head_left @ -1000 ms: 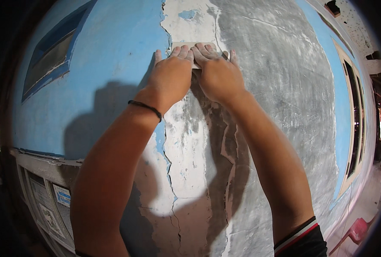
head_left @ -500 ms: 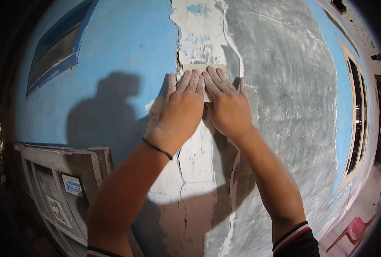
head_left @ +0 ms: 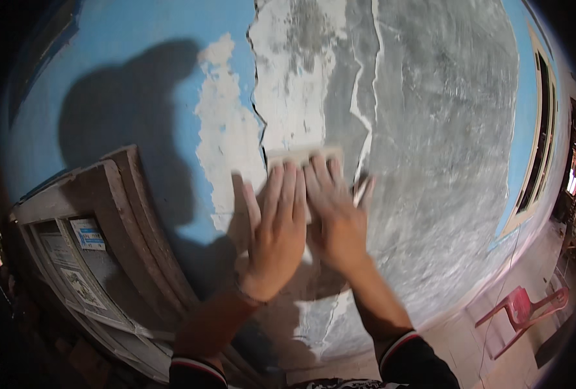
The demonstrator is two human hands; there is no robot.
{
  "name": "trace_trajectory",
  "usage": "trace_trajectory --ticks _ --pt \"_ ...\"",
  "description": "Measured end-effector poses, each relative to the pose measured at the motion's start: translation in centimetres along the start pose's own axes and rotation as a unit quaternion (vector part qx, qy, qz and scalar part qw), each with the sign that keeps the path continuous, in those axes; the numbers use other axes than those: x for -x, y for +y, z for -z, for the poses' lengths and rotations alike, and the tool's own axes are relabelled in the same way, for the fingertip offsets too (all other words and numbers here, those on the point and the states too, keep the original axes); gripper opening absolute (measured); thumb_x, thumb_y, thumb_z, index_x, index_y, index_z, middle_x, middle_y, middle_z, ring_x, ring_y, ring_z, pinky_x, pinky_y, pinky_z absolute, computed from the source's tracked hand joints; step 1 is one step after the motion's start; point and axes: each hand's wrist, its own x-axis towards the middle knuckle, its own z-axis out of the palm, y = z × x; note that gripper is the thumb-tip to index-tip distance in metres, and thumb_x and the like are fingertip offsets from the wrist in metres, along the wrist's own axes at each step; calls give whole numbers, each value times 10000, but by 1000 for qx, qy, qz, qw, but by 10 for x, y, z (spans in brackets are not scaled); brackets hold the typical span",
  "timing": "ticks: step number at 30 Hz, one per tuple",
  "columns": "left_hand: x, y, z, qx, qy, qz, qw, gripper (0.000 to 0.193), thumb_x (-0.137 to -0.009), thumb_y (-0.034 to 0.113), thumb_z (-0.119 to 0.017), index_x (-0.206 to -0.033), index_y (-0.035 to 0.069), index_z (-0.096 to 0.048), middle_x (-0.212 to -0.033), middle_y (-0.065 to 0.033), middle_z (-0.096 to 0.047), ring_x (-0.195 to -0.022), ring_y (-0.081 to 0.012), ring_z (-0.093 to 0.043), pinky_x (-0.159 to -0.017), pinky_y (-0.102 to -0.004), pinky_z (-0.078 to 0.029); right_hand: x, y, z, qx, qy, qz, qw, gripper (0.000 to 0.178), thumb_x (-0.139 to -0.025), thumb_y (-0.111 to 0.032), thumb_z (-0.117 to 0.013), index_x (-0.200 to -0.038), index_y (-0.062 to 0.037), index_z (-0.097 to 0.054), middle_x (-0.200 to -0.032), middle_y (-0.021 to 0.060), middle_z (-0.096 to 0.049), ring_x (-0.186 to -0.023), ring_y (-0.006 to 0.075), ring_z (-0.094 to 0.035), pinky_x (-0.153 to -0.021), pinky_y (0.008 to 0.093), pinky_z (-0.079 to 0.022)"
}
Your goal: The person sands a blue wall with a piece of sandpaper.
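A flat, pale beige rectangular board [head_left: 335, 153] lies against the cracked wall [head_left: 288, 123], over its white strip. My left hand [head_left: 277, 236] presses on the board's left part, long fingers straight and the little finger out to the side. Beside it, my right hand [head_left: 337, 227] bears on the right part in the same manner. Both thumbs are hidden, and the hands cover most of the board. Whitish dust coats the fingers, which motion blurs slightly. A dark band circles my left wrist.
A weathered window frame [head_left: 123, 175] with panes leans at the lower left. Jagged cracks run along both sides of the white strip. Grey plaster [head_left: 443, 129] spreads right toward a cream-framed window [head_left: 539, 136]. A red plastic chair [head_left: 521, 308] stands on the floor at lower right.
Both hands have slid down the wall together with the board, off the higher part of the white strip. The view has tilted downward, showing more of the chair and floor.
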Motion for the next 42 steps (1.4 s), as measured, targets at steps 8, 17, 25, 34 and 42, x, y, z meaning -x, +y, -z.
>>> trace_trajectory --ticks 8,17,25,34,42 --pt "37 19 -9 40 -27 35 998 461 -894 103 -439 -1332 -34 -483 -1436 -152 -434 -1387 -276 -337 -1130 -625 -138 40 -5 -3 -34 -50 -36 998 663 -740 -70 -553 -1398 -121 -479 -1487 101 -401 -1400 309 -332 -1085 676 11" --pt "-14 -14 1 -61 -22 -2 998 522 -879 160 -471 -1376 3 -443 -1477 -129 -375 -1410 -262 -297 -1143 -596 -123 -12 -5 4 -9 -11 8 1000 581 -802 -145 -566 -1377 -121 -489 -1457 72 -444 -1383 287 -364 -1067 704 -67" --pt "20 8 -4 40 9 53 998 465 -859 35 -467 -1316 -49 -493 -1412 -171 -453 -1367 -298 -367 -1123 -589 -203 22 -5 1 -62 -15 9 998 518 -788 -112 -572 -1306 -107 -569 -1426 71 -483 -1344 294 -418 -1071 702 -84" --pt "0 29 16 -161 -114 29 980 492 -872 172 -474 -1288 -89 -503 -1410 -263 -426 -1344 -375 -380 -1115 -464 -270 0 20 42 -181 -114 48 976 576 -741 -52 -574 -1316 -98 -567 -1404 119 -500 -1349 336 -406 -1122 629 -74" --pt "-5 25 -4 -119 -14 19 993 635 -821 258 -580 -1374 -17 -431 -1387 -325 -408 -1325 -433 -381 -1077 -476 -312 -84 60 92 -229 56 35 971 468 -889 -168 -574 -1352 -116 -524 -1398 139 -499 -1354 320 -401 -1120 542 -247"
